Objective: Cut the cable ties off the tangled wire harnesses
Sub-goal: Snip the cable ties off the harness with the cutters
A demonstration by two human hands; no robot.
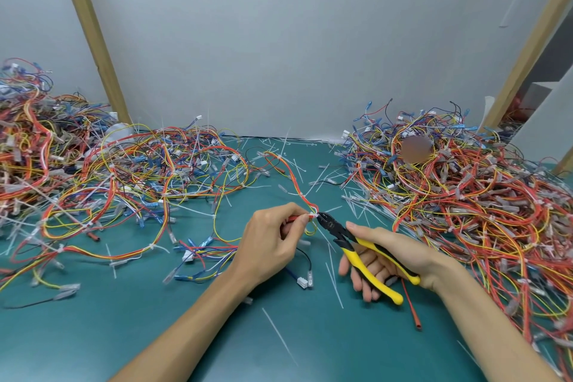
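Two hands share one cut: the left hand (269, 245) pinches the harness (294, 183) beside its cable tie (313, 214), and the right hand (393, 257) grips the cutters (342, 234), whose nose meets it. The next move likely calls for a squeeze that spares the wires.

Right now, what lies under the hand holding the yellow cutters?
A red tube runs out from under the right hand on the green mat; its palm hides the rest.

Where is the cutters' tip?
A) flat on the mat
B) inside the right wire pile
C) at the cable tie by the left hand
C: the right hand holds the cutters, tip at the white cable tie on wires the left hand pinches.
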